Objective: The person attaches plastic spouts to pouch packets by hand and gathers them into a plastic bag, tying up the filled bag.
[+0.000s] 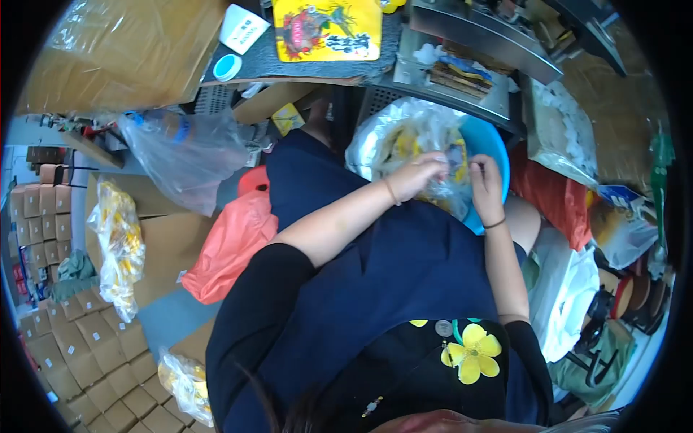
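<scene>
A clear plastic bag with yellow packets inside sits in a blue basin between my knees. My left hand is closed at the bag's near side, its fingers pinching the clear film. At the basin's right side, my right hand is raised with curled fingers. Its fingertips are close to the bag, and what they hold, if anything, is too small to make out. A dark blue apron covers my lap below the basin.
Above is a dark worktop with a yellow printed packet, a white bottle and a metal machine. Filled bags and a red plastic bag lie left. Stacked cartons stand beyond; a white bag is right.
</scene>
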`<state>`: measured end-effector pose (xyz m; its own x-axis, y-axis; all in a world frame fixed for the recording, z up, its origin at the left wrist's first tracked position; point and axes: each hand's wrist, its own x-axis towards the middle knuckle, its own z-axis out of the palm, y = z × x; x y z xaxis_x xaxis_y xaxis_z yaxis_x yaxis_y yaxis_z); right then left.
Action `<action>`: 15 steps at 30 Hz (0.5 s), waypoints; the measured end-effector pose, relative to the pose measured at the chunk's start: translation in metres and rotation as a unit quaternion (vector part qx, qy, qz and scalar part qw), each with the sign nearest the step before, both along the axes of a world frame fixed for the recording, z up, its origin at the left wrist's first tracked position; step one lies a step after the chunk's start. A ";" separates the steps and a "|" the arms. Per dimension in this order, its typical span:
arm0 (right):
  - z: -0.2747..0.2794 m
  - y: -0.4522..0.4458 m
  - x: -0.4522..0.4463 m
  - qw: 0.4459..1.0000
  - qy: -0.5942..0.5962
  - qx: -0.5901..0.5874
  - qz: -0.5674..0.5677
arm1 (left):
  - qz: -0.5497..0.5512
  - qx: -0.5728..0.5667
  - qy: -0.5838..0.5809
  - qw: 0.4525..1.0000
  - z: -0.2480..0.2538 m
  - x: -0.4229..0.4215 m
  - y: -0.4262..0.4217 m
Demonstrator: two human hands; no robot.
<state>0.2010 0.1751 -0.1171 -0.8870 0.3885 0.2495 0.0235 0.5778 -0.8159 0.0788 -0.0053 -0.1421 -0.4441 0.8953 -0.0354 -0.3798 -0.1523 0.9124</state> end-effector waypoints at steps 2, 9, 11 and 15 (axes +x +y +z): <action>-0.011 0.008 0.007 0.994 -0.035 -0.103 0.008 | 0.019 0.010 -0.036 0.999 -0.005 -0.005 -0.010; 0.008 -0.001 -0.001 0.981 -0.058 -0.032 0.184 | 0.033 -0.049 0.027 0.998 0.007 0.002 -0.040; 0.012 -0.020 -0.010 0.979 -0.048 0.066 0.185 | 0.037 -0.070 0.022 0.997 0.010 -0.001 -0.041; -0.008 -0.025 -0.017 0.961 -0.149 0.160 0.169 | 0.073 -0.103 0.095 0.987 0.001 0.004 -0.039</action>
<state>0.1837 0.1504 -0.1252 -0.9997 0.0104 0.0243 -0.0057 0.8135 -0.5816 0.0830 -0.0443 -0.1410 -0.5838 0.8038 -0.1147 -0.1874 0.0040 0.9823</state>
